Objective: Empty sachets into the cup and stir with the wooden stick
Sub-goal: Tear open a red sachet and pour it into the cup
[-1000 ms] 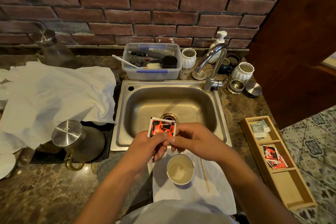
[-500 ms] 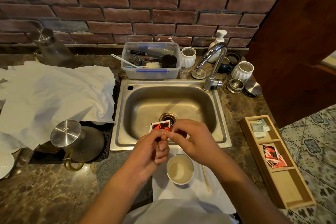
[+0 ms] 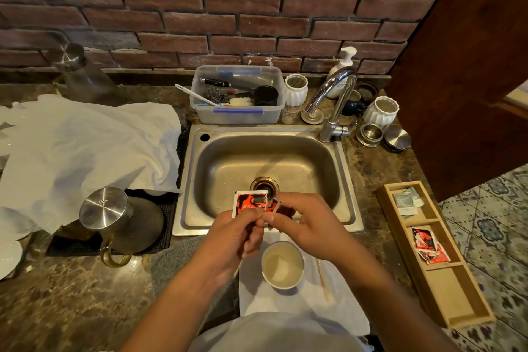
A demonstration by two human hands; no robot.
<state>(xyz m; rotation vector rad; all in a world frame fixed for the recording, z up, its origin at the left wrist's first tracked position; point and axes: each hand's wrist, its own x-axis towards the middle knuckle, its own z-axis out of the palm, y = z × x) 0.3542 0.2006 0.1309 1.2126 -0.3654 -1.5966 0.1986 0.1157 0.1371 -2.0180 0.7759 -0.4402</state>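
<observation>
Both hands pinch the sachet over the sink edge, left hand on its body, right hand on the torn corner; cup below on napkin, stick beside it, tray right.

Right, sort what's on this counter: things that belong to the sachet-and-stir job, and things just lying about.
Part of the job:
- red sachet, pinched by left hand and right hand, a strip torn partly away
- cup of pale liquid
- wooden stick right of the cup
- wooden tray holding spare sachets

Lying about:
- sink
- tap
- plastic tub
- soap dispenser
- lidded steel jug
- white cloth
</observation>
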